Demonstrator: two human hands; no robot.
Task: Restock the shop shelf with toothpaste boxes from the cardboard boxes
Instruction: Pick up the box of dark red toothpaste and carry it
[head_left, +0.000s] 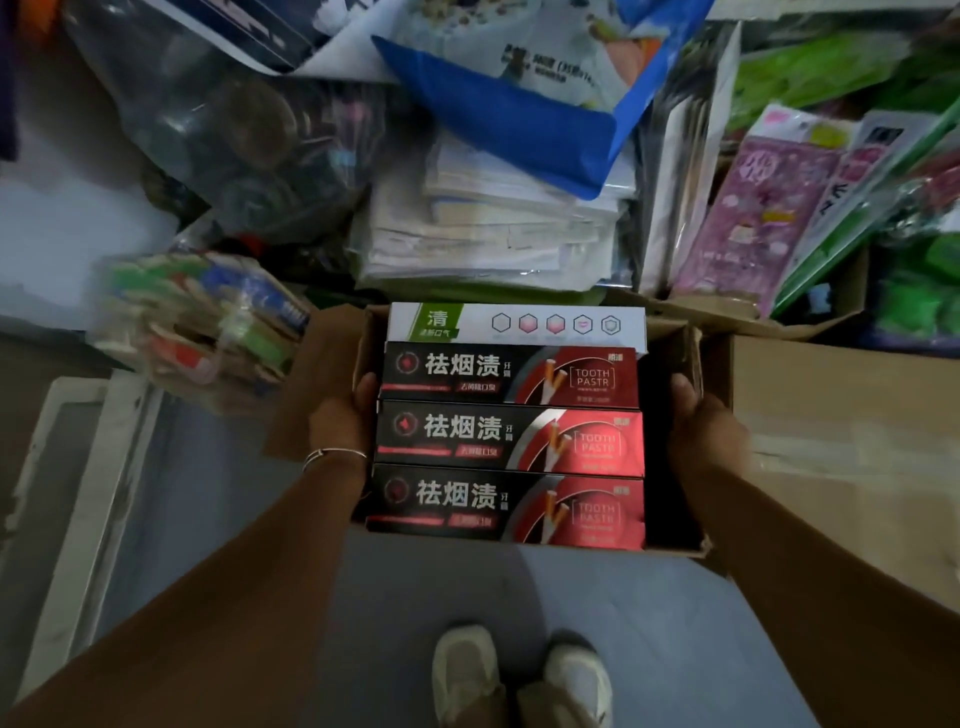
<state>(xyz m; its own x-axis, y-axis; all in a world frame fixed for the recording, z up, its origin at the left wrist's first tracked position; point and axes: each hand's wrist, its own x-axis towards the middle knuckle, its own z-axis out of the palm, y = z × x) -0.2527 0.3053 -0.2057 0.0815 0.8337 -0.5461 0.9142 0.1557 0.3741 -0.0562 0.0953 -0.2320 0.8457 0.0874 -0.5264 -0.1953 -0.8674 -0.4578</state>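
With the left hand (340, 415) and right hand (701, 421) gripping opposite sides of the open brown cardboard box (675, 353), carrying it level should keep the black-and-red toothpaste boxes (511, 439) from sliding.

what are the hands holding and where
Left hand and right hand grip the open brown cardboard box of toothpaste by its two short side walls.

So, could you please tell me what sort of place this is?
Probably a shop's stockroom: an open cardboard box of toothpaste boxes, bagged packaged goods and stacked packets lying on the floor.
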